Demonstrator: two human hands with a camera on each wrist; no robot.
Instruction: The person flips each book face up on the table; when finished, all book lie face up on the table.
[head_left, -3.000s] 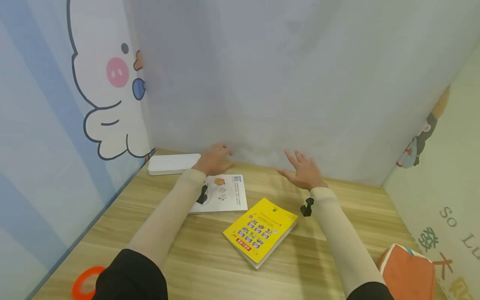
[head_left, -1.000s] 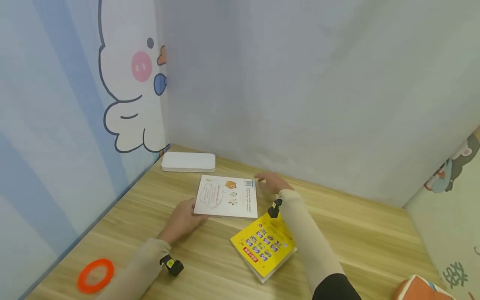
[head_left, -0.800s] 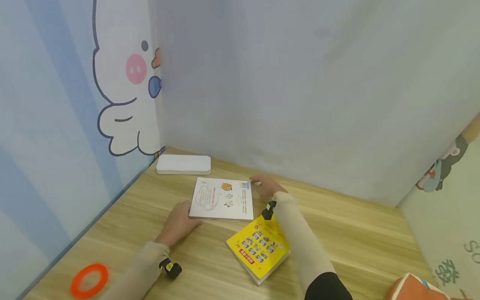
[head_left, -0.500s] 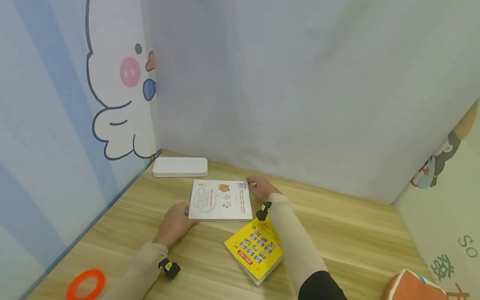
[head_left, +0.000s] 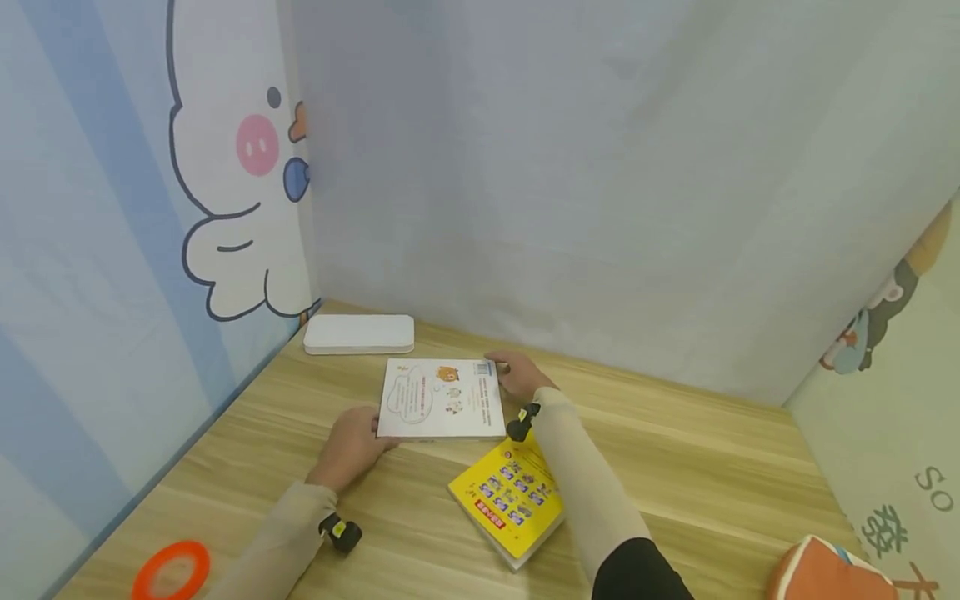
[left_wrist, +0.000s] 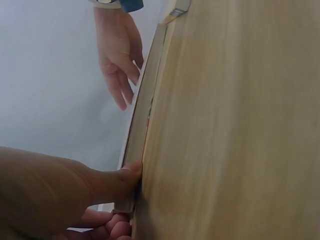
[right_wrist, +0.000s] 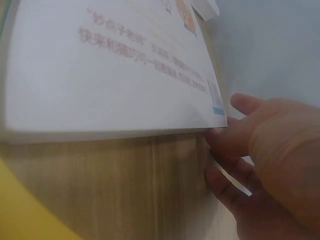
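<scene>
A white picture book (head_left: 442, 400) lies flat on the wooden table, back cover up, with a barcode and small cartoon figures. My left hand (head_left: 351, 446) grips its near-left corner. In the left wrist view the thumb (left_wrist: 127, 175) presses on the page edge and the other fingers curl by the corner. At the far-right corner is my right hand (head_left: 521, 375); in the right wrist view its thumb touches that corner (right_wrist: 220, 120) while the other fingers spread loosely. A yellow book (head_left: 510, 500) sits just in front, partly covered by the right forearm.
A white flat case (head_left: 360, 333) stands behind the white book, by the back-left corner. An orange ring (head_left: 171, 571) lies at the front left. At the front right is an orange pouch with white trim (head_left: 828, 571). Fabric walls (head_left: 600, 208) border the table.
Both hands have come down from above the table's back to the white book's corners, the left at near-left, the right at far-right. Over the last second they barely move. The books look unmoved.
</scene>
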